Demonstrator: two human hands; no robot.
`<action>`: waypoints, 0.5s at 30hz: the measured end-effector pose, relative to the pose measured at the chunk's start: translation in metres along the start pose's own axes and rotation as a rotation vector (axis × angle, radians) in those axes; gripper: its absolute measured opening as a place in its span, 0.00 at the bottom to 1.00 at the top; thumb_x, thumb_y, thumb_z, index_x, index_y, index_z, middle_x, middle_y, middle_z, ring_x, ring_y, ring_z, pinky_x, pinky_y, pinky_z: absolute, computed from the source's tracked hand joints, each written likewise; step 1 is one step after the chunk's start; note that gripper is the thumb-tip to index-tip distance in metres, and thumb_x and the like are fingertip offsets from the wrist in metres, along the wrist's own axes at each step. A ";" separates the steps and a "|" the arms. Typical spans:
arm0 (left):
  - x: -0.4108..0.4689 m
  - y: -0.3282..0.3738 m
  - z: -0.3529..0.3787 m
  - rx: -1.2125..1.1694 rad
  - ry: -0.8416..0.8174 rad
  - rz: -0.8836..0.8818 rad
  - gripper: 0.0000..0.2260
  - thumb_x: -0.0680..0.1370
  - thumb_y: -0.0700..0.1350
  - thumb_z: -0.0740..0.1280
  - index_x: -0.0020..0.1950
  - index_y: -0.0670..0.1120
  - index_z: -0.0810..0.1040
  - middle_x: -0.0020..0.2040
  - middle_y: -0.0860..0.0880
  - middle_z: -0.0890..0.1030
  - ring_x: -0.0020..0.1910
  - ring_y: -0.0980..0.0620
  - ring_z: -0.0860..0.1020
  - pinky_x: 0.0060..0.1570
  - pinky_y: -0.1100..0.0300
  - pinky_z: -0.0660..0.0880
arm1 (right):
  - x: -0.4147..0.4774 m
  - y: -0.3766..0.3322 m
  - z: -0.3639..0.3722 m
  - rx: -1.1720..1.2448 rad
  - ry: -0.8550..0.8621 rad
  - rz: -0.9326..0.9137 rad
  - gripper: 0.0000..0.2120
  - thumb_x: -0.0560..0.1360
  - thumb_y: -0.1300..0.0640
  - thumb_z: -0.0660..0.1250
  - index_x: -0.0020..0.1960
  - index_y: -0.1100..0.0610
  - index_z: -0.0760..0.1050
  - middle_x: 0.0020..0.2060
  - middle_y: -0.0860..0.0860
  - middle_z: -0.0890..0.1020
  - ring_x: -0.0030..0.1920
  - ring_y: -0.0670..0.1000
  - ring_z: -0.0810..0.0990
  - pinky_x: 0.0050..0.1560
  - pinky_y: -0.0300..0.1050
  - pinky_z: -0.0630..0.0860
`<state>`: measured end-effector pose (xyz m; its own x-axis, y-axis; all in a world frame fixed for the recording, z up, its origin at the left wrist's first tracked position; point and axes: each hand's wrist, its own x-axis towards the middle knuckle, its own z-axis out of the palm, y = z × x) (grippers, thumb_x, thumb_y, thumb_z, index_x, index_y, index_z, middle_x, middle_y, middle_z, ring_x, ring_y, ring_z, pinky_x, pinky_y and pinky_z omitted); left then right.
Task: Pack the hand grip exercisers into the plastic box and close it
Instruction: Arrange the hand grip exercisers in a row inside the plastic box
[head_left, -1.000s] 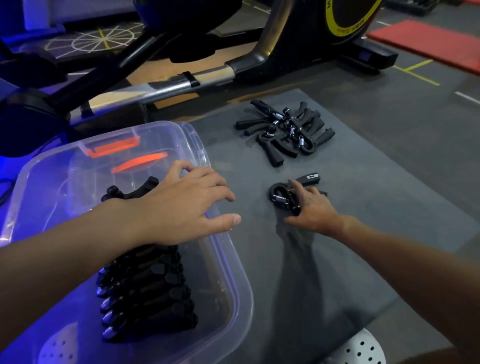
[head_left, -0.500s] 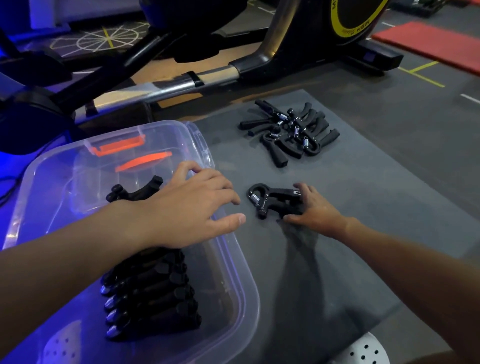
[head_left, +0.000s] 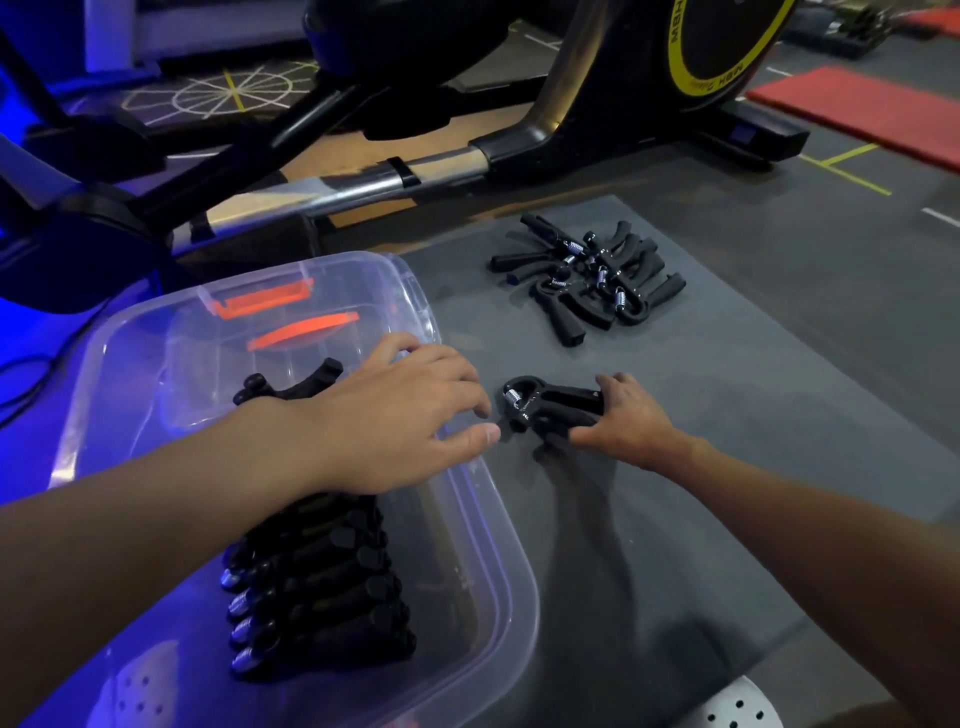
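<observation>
A dark grey mat is covering the work surface in this dim gym. Nearest us, a packed row of exercisers is lying side by side in the clear plastic box, which looks like a way of saving room. Over the box's right rim the left hand is hovering with fingers spread and nothing in them, probably ready to receive. I cannot tell whether it is touching the rim. Just beside it, the right hand is curling fingers and thumb round the handles of one hand grip exerciser, low at the mat. Farther off, a loose pile is lying unpacked. Orange latches are showing through the far wall, but the lid's position is unclear. An exercise machine is looming behind, cut off at the top.
</observation>
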<state>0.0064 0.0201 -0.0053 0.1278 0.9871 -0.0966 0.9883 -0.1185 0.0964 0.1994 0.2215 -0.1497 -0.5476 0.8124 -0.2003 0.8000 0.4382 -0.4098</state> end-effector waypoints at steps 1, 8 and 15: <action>-0.001 -0.001 -0.001 -0.016 0.008 0.003 0.27 0.75 0.66 0.42 0.59 0.59 0.75 0.60 0.61 0.71 0.65 0.61 0.65 0.68 0.58 0.52 | -0.002 -0.003 -0.005 0.001 0.022 0.008 0.32 0.64 0.46 0.73 0.61 0.61 0.70 0.56 0.55 0.72 0.54 0.57 0.75 0.56 0.50 0.74; -0.013 -0.009 -0.019 -0.093 0.139 0.004 0.15 0.79 0.59 0.57 0.61 0.56 0.75 0.61 0.58 0.74 0.64 0.57 0.69 0.65 0.56 0.64 | -0.029 -0.040 -0.061 0.094 0.194 -0.008 0.23 0.63 0.48 0.73 0.51 0.60 0.75 0.45 0.53 0.76 0.50 0.55 0.75 0.43 0.43 0.66; -0.038 -0.012 -0.043 -0.083 0.366 -0.031 0.19 0.75 0.55 0.66 0.65 0.53 0.72 0.59 0.55 0.77 0.59 0.51 0.75 0.57 0.48 0.72 | -0.071 -0.097 -0.111 0.193 0.278 -0.152 0.35 0.65 0.46 0.75 0.68 0.55 0.70 0.60 0.50 0.77 0.60 0.51 0.75 0.58 0.41 0.70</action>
<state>-0.0137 -0.0116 0.0402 0.0450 0.9650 0.2584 0.9790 -0.0941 0.1807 0.1882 0.1637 0.0027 -0.5478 0.8288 0.1144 0.6394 0.5029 -0.5816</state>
